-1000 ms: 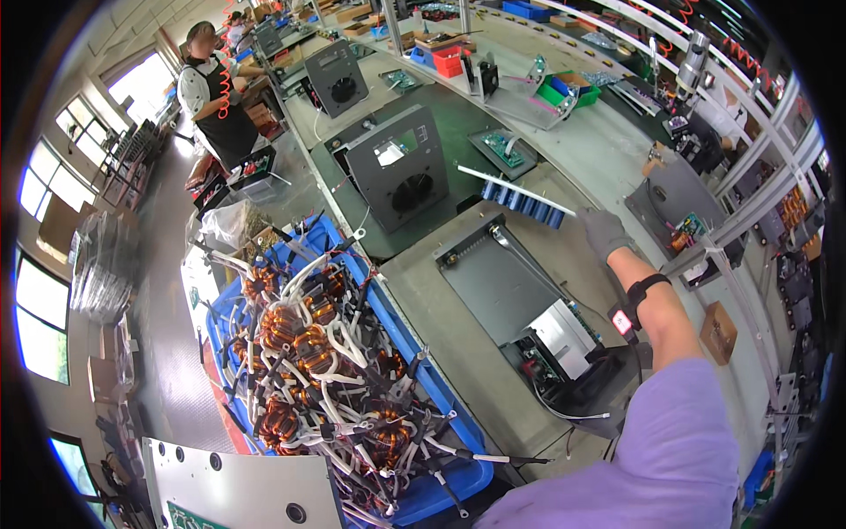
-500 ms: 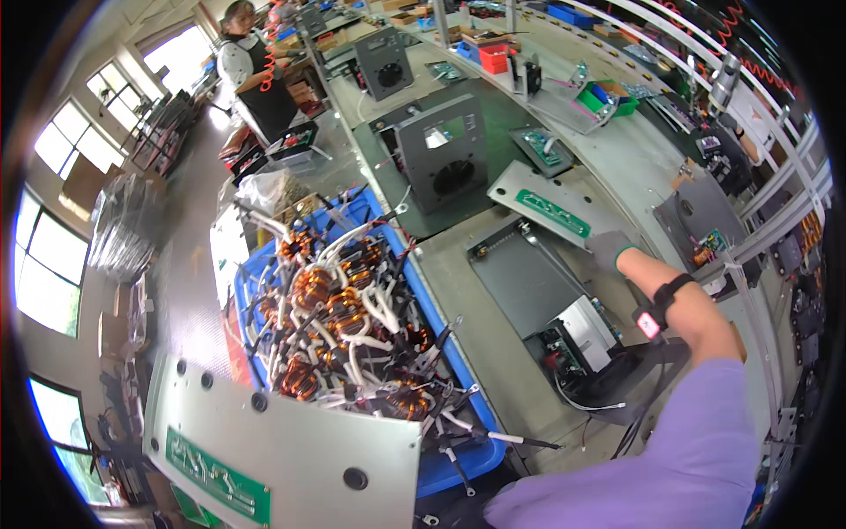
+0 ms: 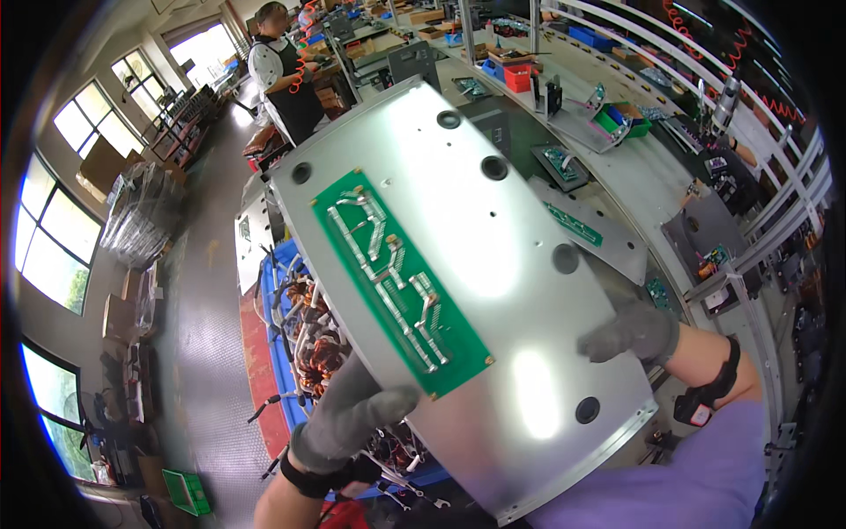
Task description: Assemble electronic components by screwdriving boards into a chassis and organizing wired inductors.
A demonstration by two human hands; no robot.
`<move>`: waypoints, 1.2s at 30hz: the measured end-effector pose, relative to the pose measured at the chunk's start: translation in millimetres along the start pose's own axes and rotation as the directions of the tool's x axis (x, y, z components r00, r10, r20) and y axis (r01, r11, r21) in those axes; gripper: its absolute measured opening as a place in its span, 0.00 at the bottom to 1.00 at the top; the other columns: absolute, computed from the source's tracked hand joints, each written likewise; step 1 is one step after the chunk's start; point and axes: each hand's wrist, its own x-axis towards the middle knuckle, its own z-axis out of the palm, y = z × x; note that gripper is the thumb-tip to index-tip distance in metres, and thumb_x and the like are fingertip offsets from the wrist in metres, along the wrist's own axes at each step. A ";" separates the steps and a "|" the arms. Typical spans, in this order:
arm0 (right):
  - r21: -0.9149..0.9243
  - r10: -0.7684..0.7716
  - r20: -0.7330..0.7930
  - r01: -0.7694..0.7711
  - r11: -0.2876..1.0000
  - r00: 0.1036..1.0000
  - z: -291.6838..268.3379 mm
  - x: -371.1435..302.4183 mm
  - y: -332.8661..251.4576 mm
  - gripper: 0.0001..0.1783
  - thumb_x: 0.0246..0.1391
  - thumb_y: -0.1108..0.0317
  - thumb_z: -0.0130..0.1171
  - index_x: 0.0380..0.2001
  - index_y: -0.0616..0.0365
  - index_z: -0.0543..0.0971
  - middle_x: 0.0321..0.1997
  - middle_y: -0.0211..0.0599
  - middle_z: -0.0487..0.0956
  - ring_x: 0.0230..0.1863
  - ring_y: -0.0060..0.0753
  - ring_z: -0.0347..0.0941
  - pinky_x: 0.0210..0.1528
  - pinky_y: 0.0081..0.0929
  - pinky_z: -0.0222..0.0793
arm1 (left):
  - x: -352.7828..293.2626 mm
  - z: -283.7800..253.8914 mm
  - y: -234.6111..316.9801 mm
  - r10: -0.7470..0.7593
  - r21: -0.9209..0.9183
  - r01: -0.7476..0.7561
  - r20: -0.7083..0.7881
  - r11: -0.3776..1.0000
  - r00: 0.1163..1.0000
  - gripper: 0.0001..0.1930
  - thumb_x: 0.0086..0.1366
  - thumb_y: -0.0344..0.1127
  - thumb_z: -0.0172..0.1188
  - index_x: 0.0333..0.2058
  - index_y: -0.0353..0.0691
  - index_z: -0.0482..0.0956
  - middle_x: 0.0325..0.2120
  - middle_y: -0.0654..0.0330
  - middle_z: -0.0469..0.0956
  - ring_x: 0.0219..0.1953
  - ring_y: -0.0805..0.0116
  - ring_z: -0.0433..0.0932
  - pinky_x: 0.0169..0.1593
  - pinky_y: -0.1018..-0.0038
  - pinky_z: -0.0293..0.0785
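Held up in the air, above the blue bin (image 3: 280, 353) of copper coils and the near edge of the counter (image 3: 652, 189): a large grey metal plate (image 3: 493, 264), tilted, with a green circuit board (image 3: 401, 282) fixed on its face. Gripped at two sides. Left hand (image 3: 352, 414), in a grey glove, closed on the lower left edge of the plate, just under the near end of the green board, fingers lying over the plate's face. Right hand (image 3: 630, 331), also gloved in grey, closed on the right edge, fingers curled over onto the face, a black band at the wrist. Between both grips, the plate filling the middle of the view and hiding most of the counter. Far behind, at the far left end of the counter line, another person (image 3: 282, 66) in a dark apron.
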 end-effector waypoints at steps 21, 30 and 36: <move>0.183 0.210 -0.865 -0.104 0.978 0.456 -275.6 93.4 34.7 0.13 0.42 0.74 0.60 0.34 0.70 0.78 0.30 0.42 0.79 0.27 0.33 0.77 0.33 0.31 0.73 | 83.7 -111.5 -69.7 0.296 0.989 0.147 -0.150 0.032 0.943 0.39 0.43 0.42 0.70 0.55 0.40 0.66 0.54 0.52 0.68 0.54 0.50 0.68 0.56 0.58 0.62; -0.310 -0.083 -0.932 -0.661 0.683 0.352 -401.5 261.2 108.6 0.21 0.39 0.61 0.65 0.33 0.68 0.79 0.32 0.53 0.79 0.34 0.45 0.78 0.40 0.33 0.73 | 103.6 -105.0 -45.0 0.154 0.990 0.124 -0.133 0.066 0.979 0.32 0.52 0.39 0.62 0.56 0.36 0.65 0.52 0.47 0.70 0.53 0.47 0.68 0.55 0.58 0.63; -0.542 -0.028 -0.791 -0.681 0.493 0.611 -433.0 327.5 99.5 0.25 0.40 0.52 0.66 0.36 0.61 0.80 0.37 0.51 0.79 0.42 0.47 0.77 0.44 0.34 0.72 | 108.3 -106.1 -48.5 0.181 0.990 0.125 -0.134 0.061 0.974 0.29 0.58 0.43 0.60 0.55 0.36 0.63 0.54 0.46 0.69 0.52 0.45 0.70 0.57 0.55 0.63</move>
